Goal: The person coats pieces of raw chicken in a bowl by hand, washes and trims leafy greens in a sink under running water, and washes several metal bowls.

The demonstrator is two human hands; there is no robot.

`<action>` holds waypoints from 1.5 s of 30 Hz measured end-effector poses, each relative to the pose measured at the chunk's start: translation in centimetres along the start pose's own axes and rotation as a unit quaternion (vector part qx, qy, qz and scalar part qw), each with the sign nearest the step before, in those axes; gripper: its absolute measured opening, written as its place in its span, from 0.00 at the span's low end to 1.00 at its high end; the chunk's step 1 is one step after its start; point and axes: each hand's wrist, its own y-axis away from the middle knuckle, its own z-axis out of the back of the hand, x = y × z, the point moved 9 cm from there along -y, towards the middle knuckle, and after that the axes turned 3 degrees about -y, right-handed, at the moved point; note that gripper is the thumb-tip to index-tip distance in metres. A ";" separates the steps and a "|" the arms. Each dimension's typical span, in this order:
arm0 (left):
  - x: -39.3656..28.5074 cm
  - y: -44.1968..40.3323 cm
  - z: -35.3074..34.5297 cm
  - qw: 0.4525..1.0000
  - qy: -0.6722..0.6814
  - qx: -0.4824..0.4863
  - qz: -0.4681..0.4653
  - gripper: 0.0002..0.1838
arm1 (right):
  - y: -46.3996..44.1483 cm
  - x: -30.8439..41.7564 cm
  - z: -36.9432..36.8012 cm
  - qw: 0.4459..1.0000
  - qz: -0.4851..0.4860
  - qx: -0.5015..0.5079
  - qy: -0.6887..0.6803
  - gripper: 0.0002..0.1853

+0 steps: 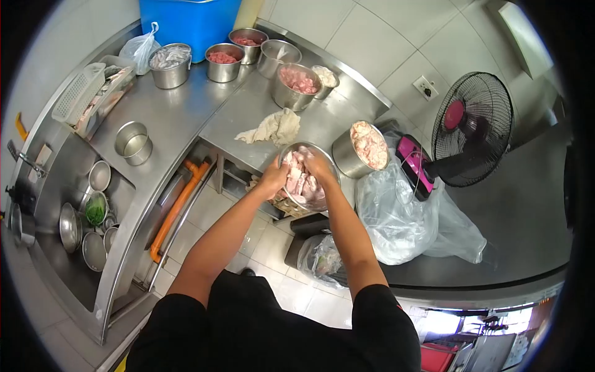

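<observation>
A round metal bowl [333, 162] of pale pink raw chicken pieces [302, 180] is in front of me at the counter's front edge. My left hand [273, 178] is closed at the bowl's left side, its fingers curled over the rim by the meat. From the right, my right hand [318, 166] reaches into the bowl, closed on the chicken pieces, with its fingertips partly hidden. Just right of the bowl, a tall metal pot [352, 155] full of raw chicken leans at a tilt. A crumpled beige cloth [273, 128] lies behind the bowl.
Several metal pots, some with raw meat [298, 80], line the back wall near a blue bin [189, 25]. Left are an upright metal pot [133, 144] and a sink [49, 273] holding bowls. A fan [474, 130] and clear plastic bags [400, 214] occupy the right.
</observation>
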 end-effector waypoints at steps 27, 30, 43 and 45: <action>-1.1 -1.5 1.9 0.988 0.042 -0.067 -0.132 0.29 | 2.5 1.6 -6.6 0.936 0.242 0.234 -0.107 0.54; -4.1 3.1 3.5 0.997 0.006 -0.067 -0.029 0.29 | 2.3 1.4 -7.0 0.944 0.183 0.238 -0.141 0.53; -1.3 -1.0 3.0 0.990 0.011 -0.096 -0.098 0.23 | 3.8 4.4 -5.5 0.737 0.376 -0.125 0.548 0.29; -1.7 -1.1 2.6 0.990 0.004 -0.099 -0.103 0.20 | 2.9 2.6 -5.7 0.807 0.401 -0.118 0.418 0.22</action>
